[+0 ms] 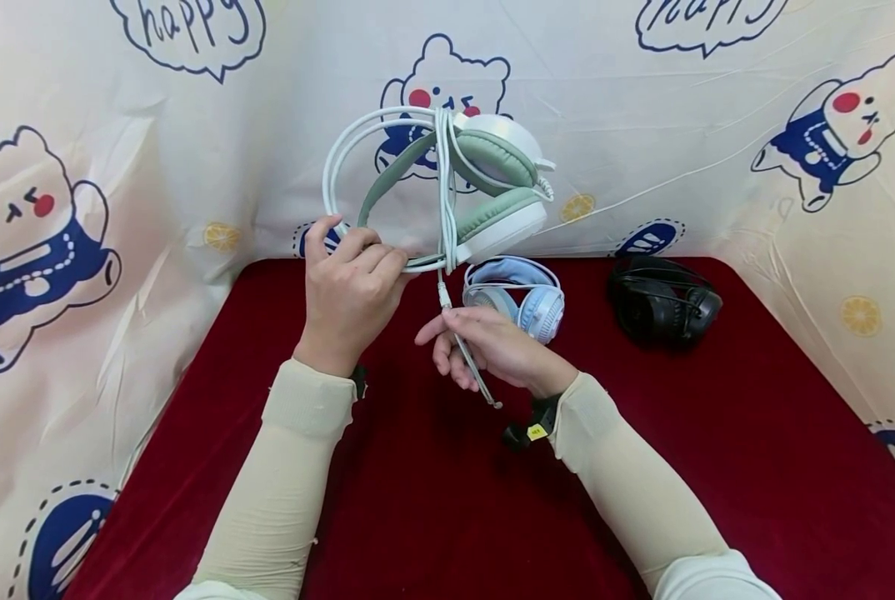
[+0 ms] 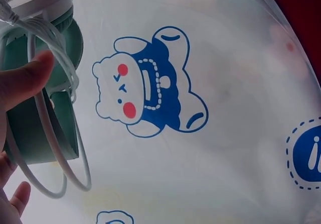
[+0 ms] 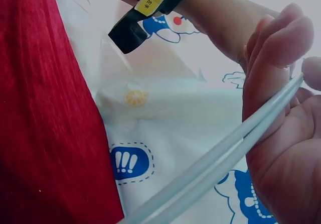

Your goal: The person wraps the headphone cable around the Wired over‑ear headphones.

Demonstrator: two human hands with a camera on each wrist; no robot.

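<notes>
White headphones with green ear pads (image 1: pixel 496 154) hang above the table, their white cable (image 1: pixel 446 183) wound several times around the headband and ear cups. My left hand (image 1: pixel 353 287) grips the headband; its thumb (image 2: pixel 35 76) lies across the band in the left wrist view. Below the headphones, my right hand (image 1: pixel 492 342) pinches a doubled end of the cable (image 1: pixel 468 358) between thumb and fingers. That doubled cable (image 3: pixel 215 156) runs across the right wrist view, away from the fingers. A white connector piece (image 1: pixel 443 293) shows just above the right hand.
Light blue headphones (image 1: pixel 541 308) lie on the red-covered table (image 1: pixel 432 500) behind my right hand. Black headphones (image 1: pixel 665 304) are at the back right. A white cloth with printed bears (image 1: pixel 282 183) surrounds the table's back and sides.
</notes>
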